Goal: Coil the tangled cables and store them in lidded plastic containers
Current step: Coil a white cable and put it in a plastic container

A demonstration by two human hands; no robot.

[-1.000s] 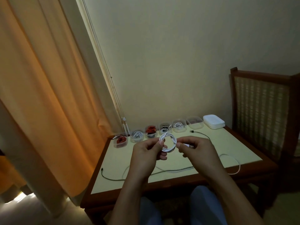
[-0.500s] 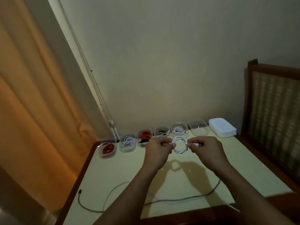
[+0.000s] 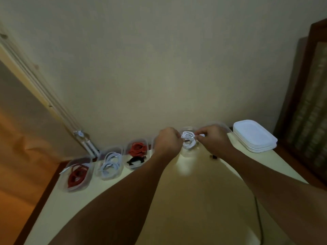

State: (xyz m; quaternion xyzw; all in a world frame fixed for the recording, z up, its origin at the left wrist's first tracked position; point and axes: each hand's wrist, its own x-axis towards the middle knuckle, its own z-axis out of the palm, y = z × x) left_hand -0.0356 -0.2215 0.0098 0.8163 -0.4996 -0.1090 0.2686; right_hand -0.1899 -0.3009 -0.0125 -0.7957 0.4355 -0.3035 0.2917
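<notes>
Both arms out to 12 o'clock: left hand & right hand each pinch a side of the white coil, prob. so loops don't spring. It's at a clear tub; over or in, can't tell. Lids stacked at 3 o'clock, handy for capping.

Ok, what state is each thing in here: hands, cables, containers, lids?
Left hand, pinches the white coil on its left.
Right hand, pinches its right side.
White coil, wound, held at an open clear container, not released.
Red-cable container, open, filled.
White-cable container, open, filled.
Red-and-black container, open, filled.
Lids, stacked, unused.
Dark cable, loose on table, uncoiled.
</notes>
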